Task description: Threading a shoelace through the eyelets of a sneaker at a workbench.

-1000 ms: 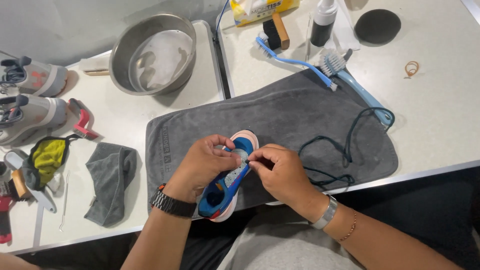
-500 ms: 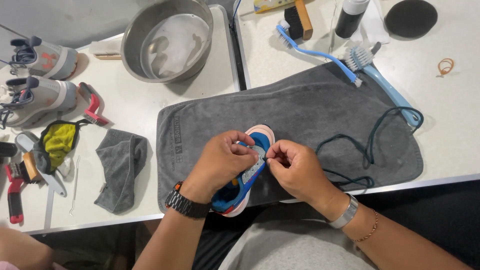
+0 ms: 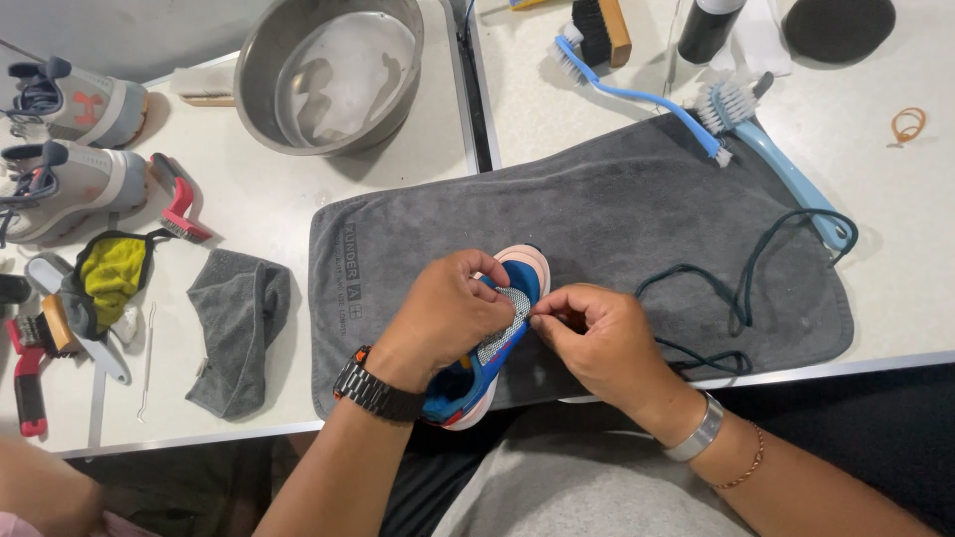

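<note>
Left hand point(image 3: 448, 313) is wrapped over a small blue shoe point(image 3: 487, 343), clamping it from above; pink toe cap points to 12 o'clock and the heel hangs off the near table edge toward the lap. Right hand point(image 3: 597, 343) sits at 3 o'clock of the shoe, thumb and forefinger pinched together at the grey mesh tongue area. Something thin is between them, too small to identify; it could be a lace end.

Change vs half a second and a second ago: very little. Same clamp, same pinch, shoe in the same spot on the grey towel point(image 3: 617, 209). The right fingers look slightly tighter against the tongue. The head camera has shifted, so the bowl and brushes sit differently in frame, but nothing on the table has moved. My read: fine fiddly work at the eyelets is ongoing, with no step finished in this span.

Dark lace point(image 3: 756, 268) lies loose on the towel at 3 o'clock of the right hand, well apart from the shoe, with one run passing near the wrist.

Around it:
- metal bowl point(image 3: 333, 70) at 11 o'clock
- two blue brushes point(image 3: 766, 139) at 1 o'clock, on the towel's far edge
- folded grey cloth point(image 3: 234, 333) at 9 o'clock
- two grey sneakers point(image 3: 70, 139) far left
</note>
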